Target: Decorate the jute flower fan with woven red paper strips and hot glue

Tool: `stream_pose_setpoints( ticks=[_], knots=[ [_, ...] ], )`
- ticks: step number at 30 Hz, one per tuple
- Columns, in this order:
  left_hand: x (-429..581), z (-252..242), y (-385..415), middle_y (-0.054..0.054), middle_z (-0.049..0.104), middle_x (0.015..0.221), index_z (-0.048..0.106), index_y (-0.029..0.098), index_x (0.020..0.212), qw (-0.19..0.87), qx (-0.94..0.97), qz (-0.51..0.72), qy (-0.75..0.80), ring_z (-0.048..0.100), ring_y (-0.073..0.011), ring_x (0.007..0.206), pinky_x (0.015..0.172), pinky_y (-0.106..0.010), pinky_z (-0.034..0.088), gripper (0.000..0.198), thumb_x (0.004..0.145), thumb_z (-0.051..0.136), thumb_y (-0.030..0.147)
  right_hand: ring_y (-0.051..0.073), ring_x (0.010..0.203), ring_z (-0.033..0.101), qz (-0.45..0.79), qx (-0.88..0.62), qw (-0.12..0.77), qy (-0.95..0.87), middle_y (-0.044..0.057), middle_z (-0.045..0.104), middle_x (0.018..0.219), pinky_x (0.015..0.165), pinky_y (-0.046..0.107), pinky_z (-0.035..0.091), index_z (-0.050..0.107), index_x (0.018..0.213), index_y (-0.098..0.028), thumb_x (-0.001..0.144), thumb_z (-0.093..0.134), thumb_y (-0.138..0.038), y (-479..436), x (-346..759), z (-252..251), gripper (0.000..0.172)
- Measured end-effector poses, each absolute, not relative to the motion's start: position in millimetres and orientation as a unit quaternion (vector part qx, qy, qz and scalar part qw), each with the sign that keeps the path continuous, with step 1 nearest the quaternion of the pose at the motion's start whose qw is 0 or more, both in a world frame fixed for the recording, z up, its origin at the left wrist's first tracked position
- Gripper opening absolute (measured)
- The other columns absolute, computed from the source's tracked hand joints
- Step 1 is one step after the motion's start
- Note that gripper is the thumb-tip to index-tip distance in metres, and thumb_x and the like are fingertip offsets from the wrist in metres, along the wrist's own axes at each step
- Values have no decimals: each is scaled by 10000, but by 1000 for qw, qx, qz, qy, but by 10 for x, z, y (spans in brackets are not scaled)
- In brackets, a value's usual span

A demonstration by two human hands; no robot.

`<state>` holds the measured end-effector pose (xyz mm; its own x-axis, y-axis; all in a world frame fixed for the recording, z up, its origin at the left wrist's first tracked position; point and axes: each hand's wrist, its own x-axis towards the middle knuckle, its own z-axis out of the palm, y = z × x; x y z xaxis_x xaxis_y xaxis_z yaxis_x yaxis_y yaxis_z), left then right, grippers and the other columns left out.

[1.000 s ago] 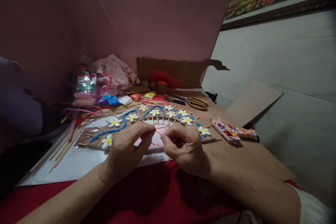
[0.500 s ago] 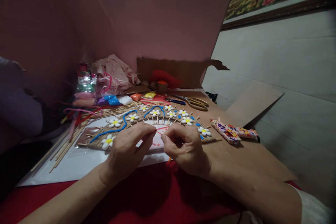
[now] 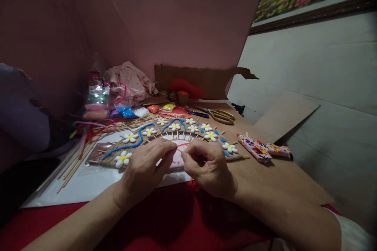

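My left hand [image 3: 150,159] and my right hand [image 3: 206,166] come close together, thumbs and fingers pinched. Whatever sits in the pinches is too small to make out; a thin red line shows between the fingertips. Behind them lies a woven twine arch [image 3: 159,135] with stick ends poking from its edges. White clay flowers [image 3: 123,159] with yellow centres, a wavy blue clay strand [image 3: 129,145] and small blue ovals [image 3: 223,140] decorate it. Below my fingertips, within the arch, is a pale pink piece with red marks [image 3: 178,159], partly covered by my hands.
Pliers [image 3: 222,117] and a blue-handled tool [image 3: 198,114] lie behind the arch. Clay packets [image 3: 126,112] and thin sticks [image 3: 70,170] are on the left. A flower-patterned item [image 3: 256,148] rests on brown board [image 3: 282,176] at right. Cardboard [image 3: 200,80] stands at the back.
The whole view has shifted very slightly. My hands stay pinched close together in nearly the same place, and the things on the table have not moved.
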<state>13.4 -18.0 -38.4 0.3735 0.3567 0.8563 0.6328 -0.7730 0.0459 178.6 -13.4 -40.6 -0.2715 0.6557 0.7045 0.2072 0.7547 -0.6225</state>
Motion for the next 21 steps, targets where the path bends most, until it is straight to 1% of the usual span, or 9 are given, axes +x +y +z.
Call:
stream_pose_setpoints(
  ticks=[6, 13, 14, 16, 18, 20, 21],
  knots=[
    [122, -406, -169, -22, 678, 753, 587, 174, 888, 145, -818, -465, -305, 645, -127, 684, 618, -223, 503, 121, 813, 544, 91, 45, 416, 337, 206, -277, 539, -769, -69, 406, 492, 394, 186, 301, 473, 571, -178, 750, 509, -121, -115, 1785, -414, 191],
    [146, -384, -170, -21, 656, 710, 571, 162, 856, 138, -814, -473, -307, 618, -118, 628, 581, -222, 484, 105, 812, 529, 76, 48, 423, 332, 180, -264, 548, -773, -72, 398, 499, 400, 193, 293, 491, 578, -178, 724, 511, -71, -110, 1801, -435, 182],
    [151, -382, -171, -15, 650, 697, 570, 163, 848, 132, -812, -476, -310, 611, -112, 612, 573, -217, 481, 107, 809, 527, 72, 52, 430, 351, 169, -258, 552, -775, -66, 425, 507, 406, 196, 307, 519, 596, -176, 729, 518, -67, -117, 1804, -432, 171],
    [159, -383, -168, 2, 634, 666, 568, 166, 833, 117, -807, -485, -315, 591, -97, 565, 541, -202, 469, 115, 800, 524, 66, 70, 467, 436, 148, -240, 561, -778, -36, 531, 561, 443, 208, 368, 600, 693, -170, 757, 538, -70, -131, 1812, -419, 133],
    [163, -394, -157, 19, 620, 643, 567, 170, 827, 97, -801, -497, -319, 574, -84, 530, 513, -188, 456, 132, 783, 526, 52, 100, 566, 545, 132, -219, 564, -785, 15, 639, 684, 523, 231, 440, 651, 836, -161, 792, 557, -80, -139, 1825, -401, 133],
    [164, -415, -138, 28, 615, 632, 570, 171, 823, 79, -793, -508, -328, 569, -81, 516, 504, -183, 453, 147, 762, 535, 42, 123, 662, 593, 116, -203, 562, -793, 51, 676, 776, 597, 254, 472, 662, 928, -154, 806, 571, -77, -132, 1844, -388, 170],
    [163, -428, -128, 29, 616, 630, 573, 171, 819, 69, -789, -511, -333, 572, -82, 514, 499, -182, 452, 149, 754, 540, 42, 128, 677, 591, 106, -200, 561, -796, 52, 673, 778, 611, 260, 472, 664, 943, -157, 806, 576, -74, -123, 1855, -385, 182]
  ],
)
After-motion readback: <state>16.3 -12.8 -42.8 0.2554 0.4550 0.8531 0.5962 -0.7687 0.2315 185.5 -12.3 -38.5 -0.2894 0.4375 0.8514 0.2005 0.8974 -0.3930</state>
